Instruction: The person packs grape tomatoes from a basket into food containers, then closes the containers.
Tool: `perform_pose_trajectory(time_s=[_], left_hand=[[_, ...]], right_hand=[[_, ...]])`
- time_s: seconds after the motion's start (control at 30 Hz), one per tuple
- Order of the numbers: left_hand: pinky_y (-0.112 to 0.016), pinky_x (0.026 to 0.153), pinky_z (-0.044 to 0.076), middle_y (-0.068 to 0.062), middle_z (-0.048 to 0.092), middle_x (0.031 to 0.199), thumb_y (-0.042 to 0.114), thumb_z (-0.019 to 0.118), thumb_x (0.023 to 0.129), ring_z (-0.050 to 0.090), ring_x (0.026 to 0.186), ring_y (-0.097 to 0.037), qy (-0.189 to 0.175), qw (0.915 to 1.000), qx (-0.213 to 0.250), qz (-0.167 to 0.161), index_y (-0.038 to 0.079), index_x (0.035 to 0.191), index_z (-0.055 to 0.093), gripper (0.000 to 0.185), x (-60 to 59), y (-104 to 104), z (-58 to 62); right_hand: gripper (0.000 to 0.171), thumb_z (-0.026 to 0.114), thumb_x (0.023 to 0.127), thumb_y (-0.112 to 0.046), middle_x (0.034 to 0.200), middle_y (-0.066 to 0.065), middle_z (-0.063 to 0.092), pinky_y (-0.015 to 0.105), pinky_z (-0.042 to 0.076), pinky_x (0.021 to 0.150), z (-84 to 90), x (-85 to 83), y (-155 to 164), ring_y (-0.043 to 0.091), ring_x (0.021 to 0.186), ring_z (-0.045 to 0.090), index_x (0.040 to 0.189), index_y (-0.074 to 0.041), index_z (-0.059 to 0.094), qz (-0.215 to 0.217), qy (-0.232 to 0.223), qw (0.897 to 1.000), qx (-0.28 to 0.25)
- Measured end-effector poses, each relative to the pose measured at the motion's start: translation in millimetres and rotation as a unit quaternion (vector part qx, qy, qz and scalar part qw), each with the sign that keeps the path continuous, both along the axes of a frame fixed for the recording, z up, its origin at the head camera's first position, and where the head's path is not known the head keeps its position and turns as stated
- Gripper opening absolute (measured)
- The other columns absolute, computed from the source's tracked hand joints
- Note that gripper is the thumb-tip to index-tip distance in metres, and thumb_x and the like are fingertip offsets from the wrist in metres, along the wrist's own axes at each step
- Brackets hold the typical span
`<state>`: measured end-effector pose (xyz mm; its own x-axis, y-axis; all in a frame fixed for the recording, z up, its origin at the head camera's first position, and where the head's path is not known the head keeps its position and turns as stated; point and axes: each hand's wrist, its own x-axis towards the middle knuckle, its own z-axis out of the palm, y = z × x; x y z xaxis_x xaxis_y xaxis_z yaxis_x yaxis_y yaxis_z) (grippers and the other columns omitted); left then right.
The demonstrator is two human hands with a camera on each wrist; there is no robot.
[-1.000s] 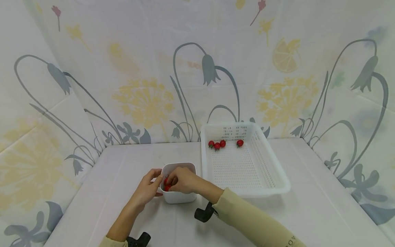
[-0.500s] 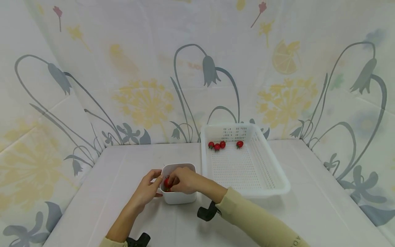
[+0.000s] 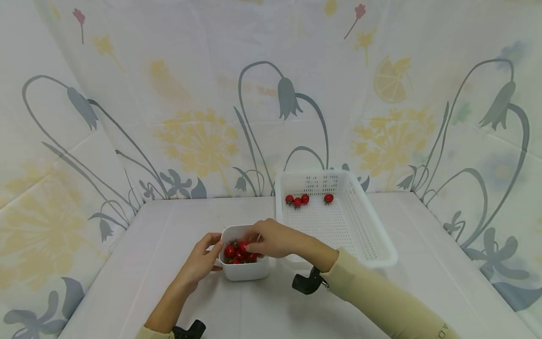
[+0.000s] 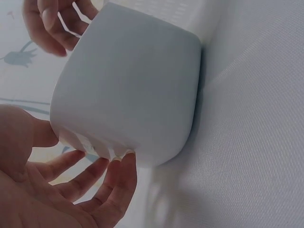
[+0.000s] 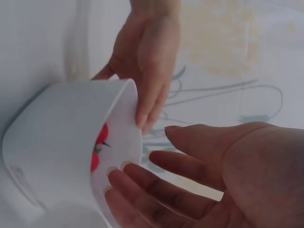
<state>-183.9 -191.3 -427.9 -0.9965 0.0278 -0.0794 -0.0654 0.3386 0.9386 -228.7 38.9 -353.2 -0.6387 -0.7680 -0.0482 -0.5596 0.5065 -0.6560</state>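
A small white square container [image 3: 245, 271] stands on the table with several red cherry tomatoes [image 3: 239, 254] inside. My left hand [image 3: 204, 258] holds its left side; in the left wrist view, the thumb is at the rim and the fingertips touch the outer wall. Over the container's right rim is my right hand [image 3: 271, 239], its fingers loosely bent and hiding part of the tomatoes. The right wrist view shows nothing between the fingers of that right hand [image 5: 204, 175], with two tomatoes [image 5: 100, 135] partly visible past the rim.
Behind and to the right stands a large white perforated basket [image 3: 383, 235]. Several cherry tomatoes [image 3: 298, 202] lie at its far end. A patterned cloth [image 3: 203, 94] hangs behind the white-covered table [image 3: 178, 221].
My right hand has come up out of the container and shifted right, its fingers loosening. More tomatoes in the container now show. The left hand has stayed at the container's side.
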Motion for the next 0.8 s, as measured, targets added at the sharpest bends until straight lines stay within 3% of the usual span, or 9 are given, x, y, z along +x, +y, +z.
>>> perform_pose_trajectory(time_s=[0.27,0.57,0.8], left_hand=[[-0.044,0.076,0.063,-0.025,0.052,0.141,0.018,0.05,0.108,0.06,0.118,-0.04,0.001,1.0,-0.001,0.001,0.0,0.138,0.051,0.035,-0.1,-1,0.3],[-0.045,0.077,0.063,-0.025,0.052,0.14,0.019,0.05,0.109,0.061,0.118,-0.039,0.0,1.0,0.001,0.0,0.0,0.138,0.051,0.035,1.3,0,0.2],[-0.046,0.078,0.063,-0.025,0.051,0.141,0.019,0.05,0.108,0.061,0.118,-0.039,-0.003,1.0,0.001,0.003,0.0,0.139,0.051,0.036,0.2,0,-0.5]], right_hand=[[0.025,0.063,0.1,-0.016,0.107,0.005,0.072,0.029,0.056,0.082,17.7,-7.1,36,0.02,0.099,0.067,0.119,-0.002,0.071,-0.009,0.038,0.999,0.006],[0.025,0.065,0.099,-0.016,0.111,0.007,0.072,0.036,0.057,0.09,24.0,-20.3,72,0.022,0.1,0.068,0.119,-0.001,0.07,-0.054,0.074,0.996,0.019],[0.023,0.068,0.097,-0.015,0.109,0.007,0.072,0.04,0.058,0.088,21.0,-35.5,100,0.025,0.1,0.068,0.115,-0.002,0.07,-0.093,0.091,0.991,0.015]])
